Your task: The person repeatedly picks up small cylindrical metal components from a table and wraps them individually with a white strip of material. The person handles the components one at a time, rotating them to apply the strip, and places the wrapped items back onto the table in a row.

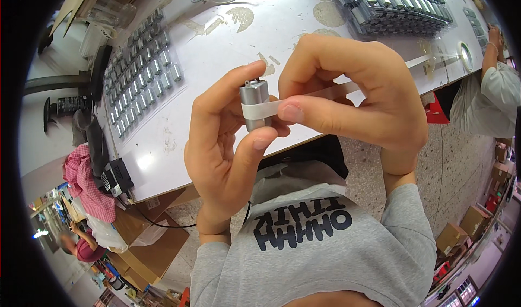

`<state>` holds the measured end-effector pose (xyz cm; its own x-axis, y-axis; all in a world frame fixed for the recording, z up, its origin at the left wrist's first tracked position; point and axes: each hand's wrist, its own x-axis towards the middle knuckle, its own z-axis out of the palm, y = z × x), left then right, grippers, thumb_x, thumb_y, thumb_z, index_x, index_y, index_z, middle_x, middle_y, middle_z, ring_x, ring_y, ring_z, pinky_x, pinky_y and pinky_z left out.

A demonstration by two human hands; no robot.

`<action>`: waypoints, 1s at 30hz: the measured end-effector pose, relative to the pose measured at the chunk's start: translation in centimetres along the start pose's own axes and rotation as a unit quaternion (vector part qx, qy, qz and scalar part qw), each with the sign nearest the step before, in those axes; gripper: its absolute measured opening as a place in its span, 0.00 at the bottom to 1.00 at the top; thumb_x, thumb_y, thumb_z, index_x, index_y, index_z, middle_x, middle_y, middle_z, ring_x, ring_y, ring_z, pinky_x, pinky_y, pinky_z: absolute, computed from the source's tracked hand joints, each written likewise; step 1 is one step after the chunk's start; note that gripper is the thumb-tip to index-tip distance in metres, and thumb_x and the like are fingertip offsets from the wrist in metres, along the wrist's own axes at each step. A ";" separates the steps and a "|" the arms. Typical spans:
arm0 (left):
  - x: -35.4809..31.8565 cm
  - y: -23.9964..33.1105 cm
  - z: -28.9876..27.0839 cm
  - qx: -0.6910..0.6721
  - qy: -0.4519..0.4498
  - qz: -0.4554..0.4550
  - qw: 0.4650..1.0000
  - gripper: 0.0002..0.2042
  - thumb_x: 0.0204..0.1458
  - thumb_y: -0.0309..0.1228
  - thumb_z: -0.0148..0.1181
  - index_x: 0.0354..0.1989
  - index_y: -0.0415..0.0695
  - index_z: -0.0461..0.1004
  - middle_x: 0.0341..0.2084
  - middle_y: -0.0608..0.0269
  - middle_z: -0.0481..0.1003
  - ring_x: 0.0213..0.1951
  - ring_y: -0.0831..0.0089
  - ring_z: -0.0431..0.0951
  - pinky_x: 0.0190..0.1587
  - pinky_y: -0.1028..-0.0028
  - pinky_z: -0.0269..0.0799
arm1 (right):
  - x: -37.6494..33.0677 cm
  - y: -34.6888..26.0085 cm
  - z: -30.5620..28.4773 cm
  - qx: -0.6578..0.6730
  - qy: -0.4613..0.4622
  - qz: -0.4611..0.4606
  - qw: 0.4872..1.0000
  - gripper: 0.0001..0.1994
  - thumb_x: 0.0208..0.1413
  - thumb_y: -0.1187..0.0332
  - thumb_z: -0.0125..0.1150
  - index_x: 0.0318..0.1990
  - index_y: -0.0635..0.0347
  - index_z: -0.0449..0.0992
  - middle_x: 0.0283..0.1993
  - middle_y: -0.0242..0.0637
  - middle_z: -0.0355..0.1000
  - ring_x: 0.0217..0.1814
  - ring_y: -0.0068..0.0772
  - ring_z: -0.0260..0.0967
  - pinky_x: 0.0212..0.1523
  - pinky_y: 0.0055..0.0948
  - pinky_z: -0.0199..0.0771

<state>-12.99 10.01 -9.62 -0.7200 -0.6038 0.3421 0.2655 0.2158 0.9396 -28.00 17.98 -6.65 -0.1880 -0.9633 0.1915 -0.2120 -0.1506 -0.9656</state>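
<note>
My left hand (217,133) grips a small silver cylindrical motor (254,93) upright between thumb and forefinger, above the table's front edge. A whitish strip of tape (259,111) lies across the motor's middle. My right hand (358,100) pinches this strip between thumb and curled fingers, just right of the motor. Beyond the right hand the strip runs on toward a tape roll (469,64) at the table's right edge. The fingers hide part of the strip and the motor's back side.
A clear tray (176,78) with rows of silver motors lies on the white table (190,119) at left. Stacked trays of motors (391,11) stand at the far right. A black device (116,176) sits at the left corner. Other people (485,98) are at the right edge and lower left.
</note>
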 end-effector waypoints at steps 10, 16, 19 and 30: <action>-0.7 -0.3 1.0 0.012 0.029 -0.029 0.999 0.31 0.53 0.47 0.44 0.50 0.26 0.53 0.46 0.47 0.61 0.34 0.74 0.69 0.35 0.79 0.68 | 0.0 0.5 0.3 0.104 -0.011 0.032 0.994 0.05 0.42 0.74 0.55 0.21 0.63 0.66 0.18 0.30 0.67 0.20 0.13 0.59 0.19 0.13 0.53; -0.6 -0.3 1.0 0.050 0.011 -0.018 0.999 0.27 0.56 0.43 0.37 0.51 0.26 0.51 0.47 0.45 0.60 0.38 0.71 0.70 0.37 0.78 0.68 | 0.0 1.2 0.5 0.054 0.003 0.001 0.999 0.06 0.41 0.75 0.55 0.20 0.63 0.65 0.17 0.30 0.66 0.19 0.12 0.58 0.18 0.13 0.52; -0.6 -1.5 1.5 0.091 0.076 0.041 0.992 0.23 0.58 0.39 0.35 0.52 0.28 0.50 0.40 0.49 0.65 0.34 0.74 0.69 0.37 0.77 0.66 | 0.2 1.2 0.9 -0.003 0.018 -0.018 1.000 0.08 0.41 0.74 0.57 0.19 0.61 0.63 0.15 0.26 0.61 0.18 0.11 0.54 0.17 0.13 0.50; -0.7 -1.5 1.7 0.074 0.084 0.006 0.994 0.24 0.58 0.40 0.32 0.55 0.32 0.47 0.46 0.45 0.62 0.39 0.69 0.71 0.43 0.75 0.65 | 0.1 1.3 1.2 -0.050 0.042 -0.005 0.998 0.08 0.41 0.72 0.60 0.22 0.61 0.64 0.16 0.24 0.58 0.18 0.09 0.51 0.17 0.12 0.49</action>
<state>-13.97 11.41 -11.21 -0.5963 -0.7181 0.3589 0.1668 0.3265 0.9304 -27.11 17.36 -8.08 -0.2644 -0.9393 0.2184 -0.3075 -0.1326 -0.9423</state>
